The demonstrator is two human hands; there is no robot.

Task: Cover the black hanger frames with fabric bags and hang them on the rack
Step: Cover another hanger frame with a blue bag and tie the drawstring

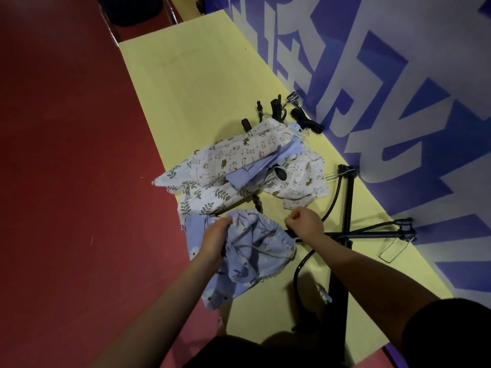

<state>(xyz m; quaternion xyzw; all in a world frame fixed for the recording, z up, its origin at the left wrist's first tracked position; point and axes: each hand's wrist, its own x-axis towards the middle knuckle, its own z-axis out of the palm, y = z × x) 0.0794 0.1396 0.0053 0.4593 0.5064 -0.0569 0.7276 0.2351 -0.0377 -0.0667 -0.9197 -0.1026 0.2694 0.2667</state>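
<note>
**Blue bag held at the near end of the yellow table**

We look down on a long pale-yellow table point(202, 83) that runs between a red floor point(66, 155) on the left and a white wall with big blue lettering point(398, 88) on the right. Near us, our left hand point(216, 241) grips the bunched light-blue fabric bag with a white flower and branch print point(252, 258), fingers curled into its cloth. Our right hand point(305, 221), just right of the bag's gathered drawstring mouth, is closed in a pinch; it seems to hold a thin cord, though we cannot tell for sure. A black hanger frame of rods and curved tubes point(348, 208) lies on the table under and right of that hand, one rod touching the bag's mouth. Farther along the table sits a heap of more printed bags point(239, 160), white with small animals and leaves. Beyond the heap lie several black clips point(305, 119).
</note>
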